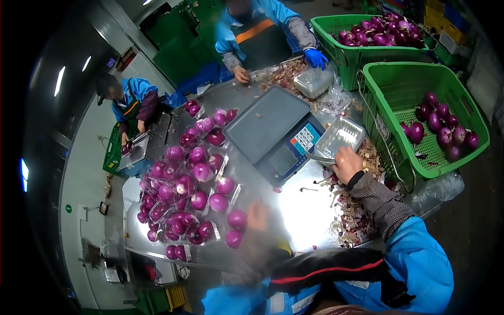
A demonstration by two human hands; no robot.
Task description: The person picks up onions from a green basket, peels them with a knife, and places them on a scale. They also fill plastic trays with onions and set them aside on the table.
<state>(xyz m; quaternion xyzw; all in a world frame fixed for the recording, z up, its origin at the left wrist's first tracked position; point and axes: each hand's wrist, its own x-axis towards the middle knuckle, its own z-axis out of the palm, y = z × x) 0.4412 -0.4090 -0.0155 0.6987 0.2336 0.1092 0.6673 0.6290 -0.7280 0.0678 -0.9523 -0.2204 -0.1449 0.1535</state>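
Note:
My right hand [347, 165] is closed round a knife [319, 158], whose thin grey blade points left. Just behind it lies a clear plastic tray [340, 137], beside the digital scale [281, 136]. My left hand [257, 216] is smeared by motion over the metal table, so its fingers cannot be made out. Nearest to it are two loose red onions [236, 229]. Left of these, many red onions packed in clear trays [181, 186] lie piled together.
Onion skins [353, 220] litter the metal table [310, 210] at right. A green basket [375, 79] holds several red onions; another green basket [336, 23] behind is full. Across the table stands a person with a blue glove [316, 58]. Another person [131, 102] works at far left.

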